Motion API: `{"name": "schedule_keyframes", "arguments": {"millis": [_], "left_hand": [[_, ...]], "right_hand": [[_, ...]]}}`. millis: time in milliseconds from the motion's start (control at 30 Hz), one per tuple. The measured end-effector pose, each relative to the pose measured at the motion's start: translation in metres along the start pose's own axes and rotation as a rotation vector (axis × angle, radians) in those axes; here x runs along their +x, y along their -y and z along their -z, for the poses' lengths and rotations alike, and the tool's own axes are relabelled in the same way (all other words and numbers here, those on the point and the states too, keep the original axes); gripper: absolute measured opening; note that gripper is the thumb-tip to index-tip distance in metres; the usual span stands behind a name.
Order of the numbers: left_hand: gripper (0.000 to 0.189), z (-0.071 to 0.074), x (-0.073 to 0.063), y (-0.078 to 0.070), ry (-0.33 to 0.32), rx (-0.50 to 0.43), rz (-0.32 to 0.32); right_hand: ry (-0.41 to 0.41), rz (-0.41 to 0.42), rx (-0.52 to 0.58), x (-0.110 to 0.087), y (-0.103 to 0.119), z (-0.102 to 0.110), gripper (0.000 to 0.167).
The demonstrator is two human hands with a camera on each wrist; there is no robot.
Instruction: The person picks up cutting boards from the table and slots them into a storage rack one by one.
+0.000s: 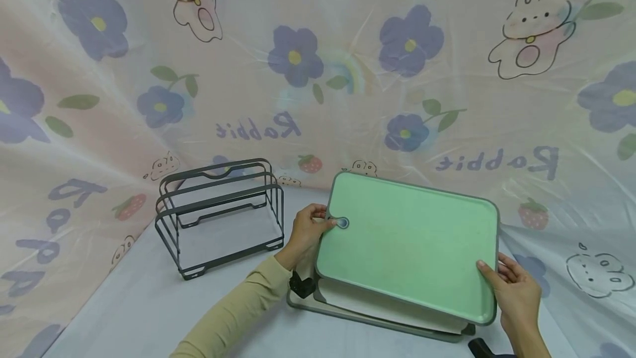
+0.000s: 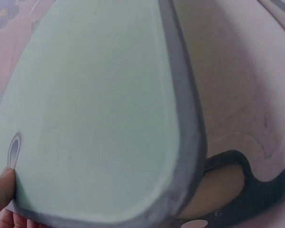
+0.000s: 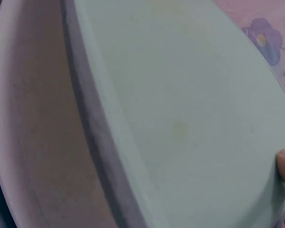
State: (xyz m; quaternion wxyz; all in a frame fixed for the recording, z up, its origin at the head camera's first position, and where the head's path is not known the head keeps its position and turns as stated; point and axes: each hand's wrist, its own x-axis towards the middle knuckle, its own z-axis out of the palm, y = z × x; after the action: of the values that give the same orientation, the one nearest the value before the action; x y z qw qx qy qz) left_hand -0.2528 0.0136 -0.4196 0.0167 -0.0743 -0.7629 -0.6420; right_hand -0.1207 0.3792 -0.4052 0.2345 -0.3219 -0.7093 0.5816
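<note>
Both hands hold a green cutting board (image 1: 407, 242) with a grey rim, its near edge raised over other boards. At its left edge my left hand (image 1: 309, 232) pinches it, the thumb beside a small oval hole (image 1: 342, 222). My right hand (image 1: 519, 286) grips the right edge, thumb on top and fingers underneath. Below lies a pale board (image 1: 392, 303) with dark corners, and under that a larger board with a grey-green edge (image 1: 377, 322). In the left wrist view, a dark corner with a handle opening (image 2: 237, 166) shows beneath the green board (image 2: 99, 114).
A black wire rack (image 1: 221, 220) with several upright loops stands on the white-covered table (image 1: 149, 303), left of the boards. Behind everything hangs a printed curtain (image 1: 343, 126) with flowers and rabbits. Dark straps (image 1: 302, 285) sit at the wrists.
</note>
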Motion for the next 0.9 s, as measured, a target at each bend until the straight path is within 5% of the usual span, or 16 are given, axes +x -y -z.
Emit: {"name": "schedule_keyframes", "arguments": {"millis": [467, 900], "left_hand": [[0.028, 0.0, 0.004, -0.007, -0.037, -0.079, -0.054], [0.024, 0.0, 0.007, -0.024, -0.063, -0.094, -0.087]], "right_hand": [[-0.024, 0.107, -0.113, 0.002, 0.012, 0.003, 0.038], [-0.055, 0.117, 0.134, 0.002, 0.025, 0.003, 0.03]]}}
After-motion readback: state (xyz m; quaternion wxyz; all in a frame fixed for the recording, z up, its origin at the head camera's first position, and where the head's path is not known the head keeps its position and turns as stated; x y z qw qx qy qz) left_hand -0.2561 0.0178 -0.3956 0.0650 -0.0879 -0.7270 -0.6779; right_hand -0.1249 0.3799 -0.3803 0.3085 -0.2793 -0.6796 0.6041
